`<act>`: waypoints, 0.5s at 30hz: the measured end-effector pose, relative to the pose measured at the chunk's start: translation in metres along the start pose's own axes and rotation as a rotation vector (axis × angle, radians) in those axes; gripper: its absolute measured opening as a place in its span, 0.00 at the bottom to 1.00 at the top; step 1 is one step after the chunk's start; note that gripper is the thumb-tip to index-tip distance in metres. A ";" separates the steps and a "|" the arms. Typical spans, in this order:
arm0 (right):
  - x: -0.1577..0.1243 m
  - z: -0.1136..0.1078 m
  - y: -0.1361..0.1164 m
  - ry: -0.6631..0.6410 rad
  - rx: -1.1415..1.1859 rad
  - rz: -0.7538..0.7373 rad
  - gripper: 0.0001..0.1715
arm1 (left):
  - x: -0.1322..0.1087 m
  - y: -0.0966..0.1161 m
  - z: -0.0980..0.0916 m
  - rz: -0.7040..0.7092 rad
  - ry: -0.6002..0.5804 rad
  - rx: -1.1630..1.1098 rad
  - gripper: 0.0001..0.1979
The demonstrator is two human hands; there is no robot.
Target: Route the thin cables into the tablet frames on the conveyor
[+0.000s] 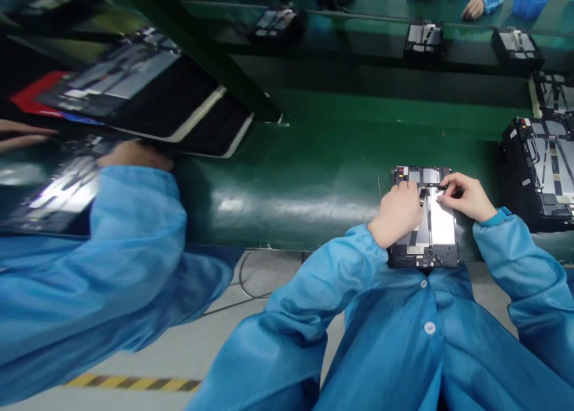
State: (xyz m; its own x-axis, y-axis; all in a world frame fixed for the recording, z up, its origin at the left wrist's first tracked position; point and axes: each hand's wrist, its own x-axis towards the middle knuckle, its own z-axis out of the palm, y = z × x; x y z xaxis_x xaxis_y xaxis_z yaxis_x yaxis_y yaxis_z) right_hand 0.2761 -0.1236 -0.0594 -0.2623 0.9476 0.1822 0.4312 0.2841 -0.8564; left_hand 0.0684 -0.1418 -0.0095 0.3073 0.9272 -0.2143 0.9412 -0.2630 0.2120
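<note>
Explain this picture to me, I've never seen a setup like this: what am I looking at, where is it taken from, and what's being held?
There is no machine here. This one view comes from a camera worn on a person's head, looking down at their bare hands. The person wears a blue smock. An open black tablet-like chassis lies on a green work surface. The left hand rests on it, and the right hand touches a thin dark strip. Similar units lie nearby, and a co-worker's blue sleeve shows alongside.

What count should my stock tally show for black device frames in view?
8 frames: one under the left hand and right hand, two at right, three on the far bench, two blurred at left; more may be hidden.
</note>
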 end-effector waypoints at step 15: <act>0.006 -0.001 0.017 0.120 0.297 0.252 0.22 | 0.009 -0.017 0.015 0.070 0.145 -0.538 0.20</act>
State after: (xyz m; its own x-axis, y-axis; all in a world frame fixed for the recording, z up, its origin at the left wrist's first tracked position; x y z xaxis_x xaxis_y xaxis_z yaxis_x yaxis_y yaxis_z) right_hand 0.2828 -0.1126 -0.0723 -0.0702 0.9975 -0.0107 0.1967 0.0034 -0.9804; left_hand 0.0571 -0.1332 -0.0293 0.3081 0.9496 -0.0569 0.7035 -0.1872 0.6857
